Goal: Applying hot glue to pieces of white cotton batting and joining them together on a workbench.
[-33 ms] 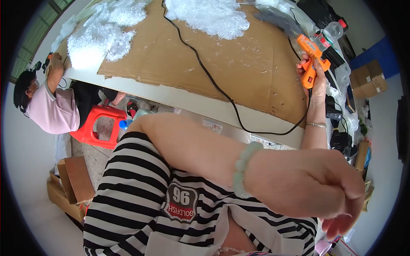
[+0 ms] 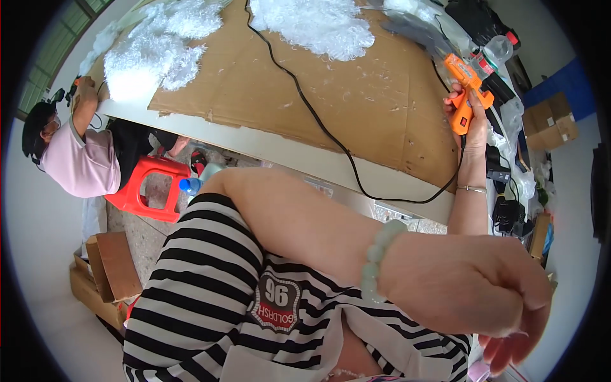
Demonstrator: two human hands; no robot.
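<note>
My right hand (image 2: 470, 113), beyond the table's right part, is closed around an orange glue gun (image 2: 466, 92). A black cord runs from its handle, and a thin bangle circles that wrist. Across my body reaches my left forearm, wearing a pale green bead bracelet (image 2: 380, 261). Close up at the lower right, my left hand (image 2: 458, 283) bends downward with its back toward me. Its fingers curl in and lie close together; whatever they hold, if anything, is hidden. The black cord (image 2: 315, 118) loops over the cardboard sheet (image 2: 254, 89) on the table.
White, glossy shredded filaments (image 2: 312, 28) lie in heaps on the cardboard. Along the right edge are a clear bottle (image 2: 498, 49), plastic bags and black adapters (image 2: 506, 213). A seated person (image 2: 79, 159) in pink is at the left, near a red stool (image 2: 153, 188) and open cardboard boxes (image 2: 111, 267).
My left hand and forearm have shifted slightly right and down. The view has moved a little; my right hand keeps its grip on the glue gun.
</note>
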